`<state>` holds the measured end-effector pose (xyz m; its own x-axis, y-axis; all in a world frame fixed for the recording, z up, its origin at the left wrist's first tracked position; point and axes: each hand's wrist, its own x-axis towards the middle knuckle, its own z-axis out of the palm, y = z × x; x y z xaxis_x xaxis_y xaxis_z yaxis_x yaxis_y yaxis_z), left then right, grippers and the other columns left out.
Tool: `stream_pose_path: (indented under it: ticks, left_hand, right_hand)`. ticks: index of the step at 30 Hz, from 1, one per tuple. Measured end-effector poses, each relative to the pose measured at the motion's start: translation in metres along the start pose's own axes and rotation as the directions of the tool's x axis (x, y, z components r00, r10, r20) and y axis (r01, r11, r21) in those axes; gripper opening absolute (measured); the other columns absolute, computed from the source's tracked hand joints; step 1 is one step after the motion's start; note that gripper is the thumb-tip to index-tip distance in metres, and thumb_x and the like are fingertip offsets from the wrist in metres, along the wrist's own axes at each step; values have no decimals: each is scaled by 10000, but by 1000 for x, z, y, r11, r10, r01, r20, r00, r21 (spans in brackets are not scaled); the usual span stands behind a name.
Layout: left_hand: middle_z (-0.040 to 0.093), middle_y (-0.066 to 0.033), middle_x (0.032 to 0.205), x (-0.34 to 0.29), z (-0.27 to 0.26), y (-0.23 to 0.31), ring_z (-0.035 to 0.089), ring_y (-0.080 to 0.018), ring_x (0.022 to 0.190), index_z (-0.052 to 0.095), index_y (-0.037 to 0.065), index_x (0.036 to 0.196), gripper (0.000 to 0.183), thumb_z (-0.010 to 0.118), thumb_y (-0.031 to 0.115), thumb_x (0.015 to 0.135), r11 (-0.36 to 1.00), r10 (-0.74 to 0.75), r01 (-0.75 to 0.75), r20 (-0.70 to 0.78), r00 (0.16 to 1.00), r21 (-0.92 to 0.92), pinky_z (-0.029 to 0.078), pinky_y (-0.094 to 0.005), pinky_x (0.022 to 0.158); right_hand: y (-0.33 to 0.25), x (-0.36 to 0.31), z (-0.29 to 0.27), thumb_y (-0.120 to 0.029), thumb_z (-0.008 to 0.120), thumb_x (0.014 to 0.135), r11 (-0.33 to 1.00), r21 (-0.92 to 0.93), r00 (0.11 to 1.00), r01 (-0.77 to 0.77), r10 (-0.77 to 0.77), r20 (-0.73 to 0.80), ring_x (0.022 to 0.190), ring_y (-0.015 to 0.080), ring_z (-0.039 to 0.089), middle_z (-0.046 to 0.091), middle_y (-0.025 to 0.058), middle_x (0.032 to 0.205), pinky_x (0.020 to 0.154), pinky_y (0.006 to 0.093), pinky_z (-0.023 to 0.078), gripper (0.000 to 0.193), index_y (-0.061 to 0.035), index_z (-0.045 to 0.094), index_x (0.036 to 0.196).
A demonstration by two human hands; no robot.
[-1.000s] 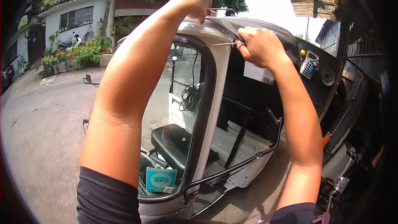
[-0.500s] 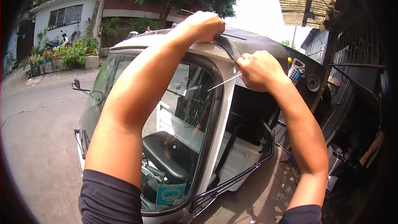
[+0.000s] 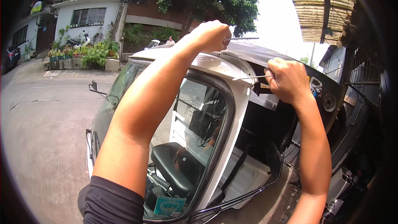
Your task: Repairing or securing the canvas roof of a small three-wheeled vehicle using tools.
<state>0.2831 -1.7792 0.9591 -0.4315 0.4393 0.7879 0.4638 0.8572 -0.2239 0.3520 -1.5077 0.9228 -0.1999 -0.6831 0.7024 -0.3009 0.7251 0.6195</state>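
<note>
Dark roof cover [image 3: 259, 53]: on top of the small cab, between and just past both hands. It looks soft and dull, like cloth or vinyl, with a curved front edge.
Left hand [image 3: 213, 36]: wrapped tight around a thin dark rod [image 3: 244, 38], high over the front roof. The rod points right, across the cover; I cannot tell if they touch.
Right hand [image 3: 289, 81]: a closed fist, lower and to the right, near the cover's corner. It grips a thin, shiny metal rod [image 3: 253, 77] pointing left, maybe held flat so its tip gets close to the edge.
Raised arms: both reach up, likely because the roof is high.
Front roof [image 3: 207, 60]: white, hard, smooth and round.
Window seal [image 3: 230, 108]: black and thick, like rubber, probably there to hold the glass.
Seat [image 3: 176, 168]: black, shiny and padded, behind the glass.
Side mirror [image 3: 94, 86]: sticks out left, likely for seeing behind.
Street [image 3: 45, 132]: rough and gray, on the left.
Plants [image 3: 95, 56]: leafy, far left.
Wavy roof sheet [image 3: 309, 8]: ridged and yellowish, far right.
</note>
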Motion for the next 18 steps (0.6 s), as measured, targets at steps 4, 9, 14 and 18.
stream_pose_path:
  ticks: [4,9,14,18]
  left_hand:
    - [724,-171,829,-1,-14,-7,706,-335,796,744,46,848,152,786,147,742,998,-62,61,67,996,8,550,-412,751]
    - [732,-179,861,-10,-6,-10,707,-320,786,755,41,869,159,786,142,750,990,-14,30,114,993,-140,548,-395,746]
    - [732,-191,904,-11,13,-10,708,-340,838,768,55,905,187,737,184,774,992,-8,26,144,990,-123,545,-407,777]
    - [724,-233,910,-10,16,-6,711,-362,852,760,0,981,401,778,337,765,990,-6,23,119,993,-142,550,-407,781]
  right_hand:
    - [22,19,0,-235,611,865,998,11,996,-62,62,-57,777,331,664,646,125,782,688,461,518,179,-69,609,798]
    - [21,17,1,-216,630,845,1000,-3,998,13,-13,-59,750,314,669,646,110,775,673,443,528,156,-76,609,778]
    - [-8,-12,5,-204,674,805,978,-91,982,190,-189,22,691,252,675,625,74,752,626,379,549,147,-83,609,752]
    - [-19,-20,14,-206,695,782,973,-105,978,207,-202,58,694,236,679,629,71,752,626,357,557,142,-88,622,754]
